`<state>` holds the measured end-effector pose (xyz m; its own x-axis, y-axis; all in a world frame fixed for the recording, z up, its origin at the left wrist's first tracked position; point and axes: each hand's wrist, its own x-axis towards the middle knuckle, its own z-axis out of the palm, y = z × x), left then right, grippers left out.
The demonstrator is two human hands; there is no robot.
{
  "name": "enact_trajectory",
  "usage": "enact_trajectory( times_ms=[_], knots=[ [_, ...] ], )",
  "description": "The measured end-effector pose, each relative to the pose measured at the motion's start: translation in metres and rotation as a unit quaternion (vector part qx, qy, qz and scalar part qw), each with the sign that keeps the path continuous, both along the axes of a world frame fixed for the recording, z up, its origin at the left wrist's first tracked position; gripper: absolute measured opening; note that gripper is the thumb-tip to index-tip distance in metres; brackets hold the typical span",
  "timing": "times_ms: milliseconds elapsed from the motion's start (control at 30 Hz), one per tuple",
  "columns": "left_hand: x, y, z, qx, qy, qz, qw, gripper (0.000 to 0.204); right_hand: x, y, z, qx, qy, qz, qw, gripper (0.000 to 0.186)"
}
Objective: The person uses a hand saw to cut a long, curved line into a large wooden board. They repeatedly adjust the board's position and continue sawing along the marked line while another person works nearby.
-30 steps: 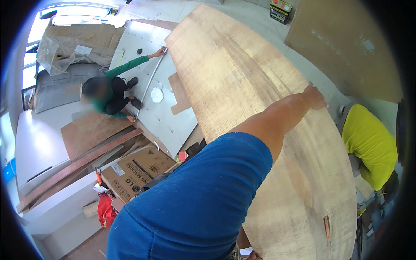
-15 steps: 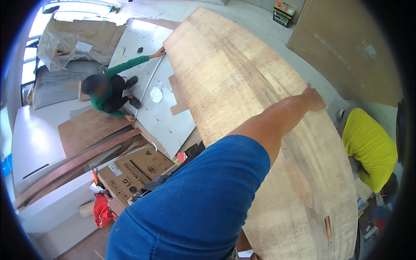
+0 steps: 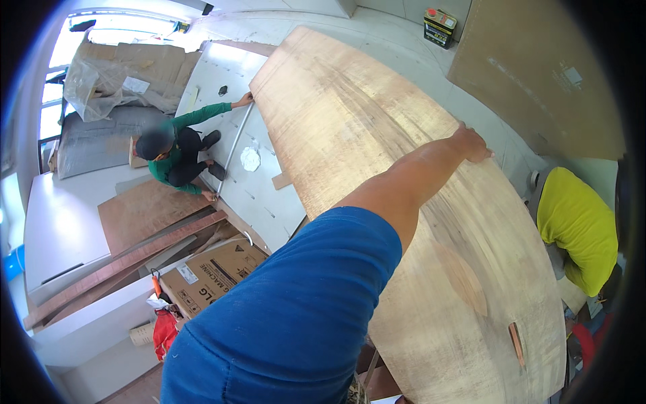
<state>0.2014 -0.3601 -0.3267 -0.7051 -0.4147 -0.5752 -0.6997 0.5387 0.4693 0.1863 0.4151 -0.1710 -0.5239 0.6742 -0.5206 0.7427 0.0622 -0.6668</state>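
A large plywood sheet [image 3: 377, 155] fills the middle of the view, pale with darker grain streaks and a narrow slot near its lower right. My left arm, in a blue sleeve, reaches across it. At the sheet's far right edge my left hand [image 3: 473, 143] grips, with the fingers bent over the rim and their tips partly hidden. Only a sliver of what looks like my right hand [image 3: 404, 400] shows at the bottom edge beside the sheet; its fingers are hidden.
A crouching person in green [image 3: 171, 151] holds a long thin strip [image 3: 235, 141] across a white panel [image 3: 269, 202]. Another in yellow [image 3: 577, 229] bends close at right. A washing-machine carton [image 3: 212, 273], wooden boards [image 3: 134, 262], a battery [image 3: 439, 28] and a brown panel [image 3: 538, 74] surround the sheet.
The plywood's far end sits slightly lower in view, covering more of a brown offcut. My left hand has shifted a little left and up in view, still on the edge.
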Motion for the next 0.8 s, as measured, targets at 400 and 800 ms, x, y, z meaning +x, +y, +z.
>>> enact_trajectory(
  times_ms=[400, 800],
  knots=[
    [0.049, -0.02, -0.02, 0.027, -0.024, 0.033, 0.999, 0.071, -0.015, -0.005, -0.004, 0.028, -0.022, 0.029, 0.999, 0.07],
    [0.017, -0.016, -0.18, -0.14, 0.179, -0.19, 0.955, 0.033, 0.013, 0.122, 0.065, -0.165, 0.005, 0.046, 0.985, 0.072]
  ],
)
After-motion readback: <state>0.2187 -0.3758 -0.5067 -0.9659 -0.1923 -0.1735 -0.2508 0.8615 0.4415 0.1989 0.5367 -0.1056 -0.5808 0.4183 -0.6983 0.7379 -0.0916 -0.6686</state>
